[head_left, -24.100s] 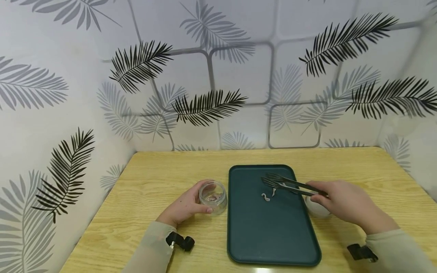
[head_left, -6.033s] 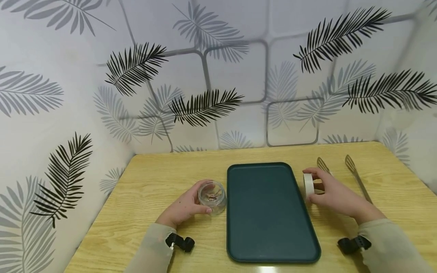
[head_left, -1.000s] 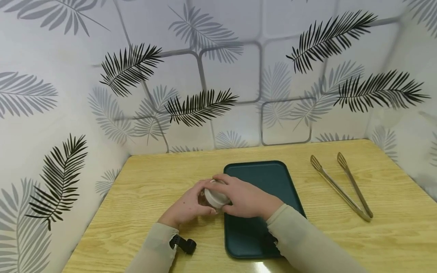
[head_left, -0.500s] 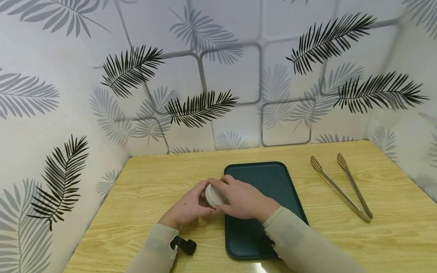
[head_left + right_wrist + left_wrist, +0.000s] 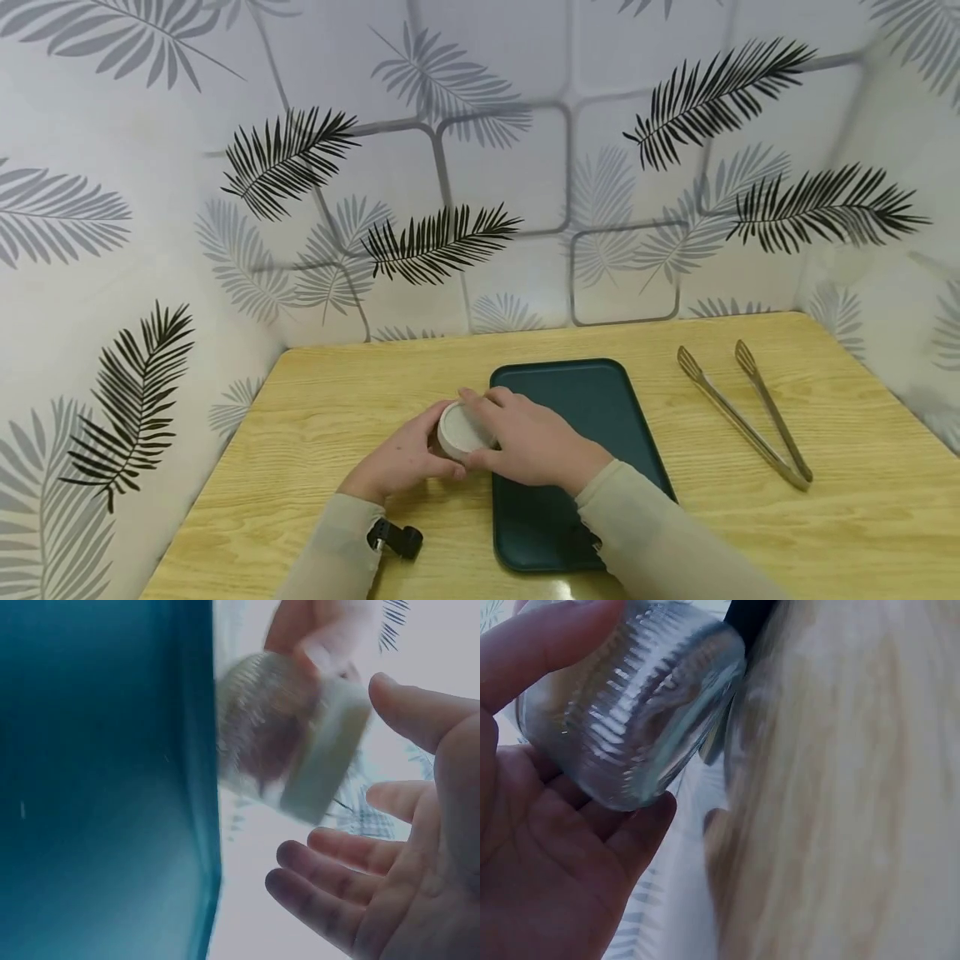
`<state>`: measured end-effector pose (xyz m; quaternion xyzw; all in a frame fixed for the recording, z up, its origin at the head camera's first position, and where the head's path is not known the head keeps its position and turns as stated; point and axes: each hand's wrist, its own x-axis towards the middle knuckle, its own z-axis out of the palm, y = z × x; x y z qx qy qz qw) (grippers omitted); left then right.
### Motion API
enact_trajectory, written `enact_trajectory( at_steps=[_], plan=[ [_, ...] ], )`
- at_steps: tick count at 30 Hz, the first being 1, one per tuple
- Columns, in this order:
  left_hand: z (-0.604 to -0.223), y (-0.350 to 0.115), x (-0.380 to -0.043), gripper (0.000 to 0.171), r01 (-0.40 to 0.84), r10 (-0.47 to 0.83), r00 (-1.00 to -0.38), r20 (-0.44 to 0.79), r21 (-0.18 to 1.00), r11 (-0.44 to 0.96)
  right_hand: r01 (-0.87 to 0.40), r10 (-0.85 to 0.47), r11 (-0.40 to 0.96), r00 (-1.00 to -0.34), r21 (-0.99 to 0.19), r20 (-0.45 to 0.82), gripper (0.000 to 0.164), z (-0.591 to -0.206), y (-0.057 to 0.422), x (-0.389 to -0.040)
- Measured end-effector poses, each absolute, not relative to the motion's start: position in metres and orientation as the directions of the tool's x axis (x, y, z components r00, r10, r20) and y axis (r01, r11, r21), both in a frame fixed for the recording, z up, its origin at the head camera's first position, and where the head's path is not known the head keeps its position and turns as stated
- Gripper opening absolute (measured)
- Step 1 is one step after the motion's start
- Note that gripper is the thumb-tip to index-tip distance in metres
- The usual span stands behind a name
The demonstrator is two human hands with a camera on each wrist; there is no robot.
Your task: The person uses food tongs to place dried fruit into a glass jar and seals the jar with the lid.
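My left hand (image 5: pixel 401 458) grips a small ribbed glass jar (image 5: pixel 652 712), thumb on one side and fingers round the other. A white round lid (image 5: pixel 462 430) sits on the jar's mouth. Something brownish shows blurred through the glass in the right wrist view. My right hand (image 5: pixel 534 440) is beside the lid, its fingers spread and slightly bent. In the right wrist view a gap shows between those fingers (image 5: pixel 322 900) and the lid. From above, the hands and lid hide most of the jar.
A dark green tray (image 5: pixel 592 396) lies right of the jar, partly under my right forearm. Metal tongs (image 5: pixel 750 417) lie spread apart on the wooden table (image 5: pixel 360 375) farther right. A patterned wall (image 5: pixel 525 275) rises behind the table.
The tongs went from my right hand to the table, and the small pieces left the tray. My right hand brought the lid onto the jar, and its fingers have now loosened from it.
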<state>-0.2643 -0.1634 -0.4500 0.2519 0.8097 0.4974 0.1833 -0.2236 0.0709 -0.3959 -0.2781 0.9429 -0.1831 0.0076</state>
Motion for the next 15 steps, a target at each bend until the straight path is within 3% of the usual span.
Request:
enact_trajectory(
  at_steps=[10, 15],
  plan=[
    [-0.454, -0.174, -0.27, 0.092, 0.258, 0.617, -0.786, -0.033, 0.89, 0.376, -0.427, -0.399, 0.829, -0.904, -0.362, 0.153, 0.082, -0.382, 0.149, -0.22],
    [-0.452, -0.182, -0.268, 0.104, 0.237, 0.601, -0.795, -0.08, 0.871, 0.429, -0.375, -0.323, 0.876, -0.923, -0.303, 0.207, 0.085, -0.388, 0.201, -0.212]
  ],
)
